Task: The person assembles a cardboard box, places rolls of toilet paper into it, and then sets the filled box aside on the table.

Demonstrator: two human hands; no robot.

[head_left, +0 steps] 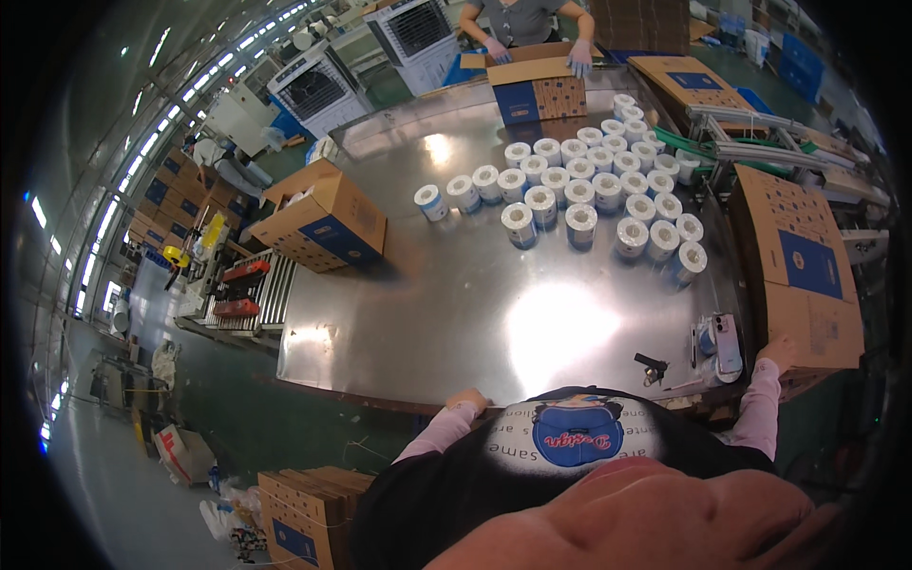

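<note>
At the table's near edge, my left hand (467, 399) rests against the rim; its fingers are too small and turned away to make out. My right hand (779, 351) is closed on the near edge of a tall brown cardboard box (807, 256) with a blue panel, standing at the table's right side. Many white paper rolls (608, 190) with blue lower wrapping stand upright on the shiny metal table (427, 332), beyond my hands. Close to my right hand lie a pink phone (727, 342), a dark pen-like stick (693, 348) and a small bunch of keys (652, 369).
An open carton (328, 223) stands at the table's left, by a roller conveyor (275, 294). Across the table, a gloved co-worker (522, 24) handles another open box (539, 90). Metal rails (760, 142) run at the far right. Folded cartons (309, 513) are stacked behind my left side.
</note>
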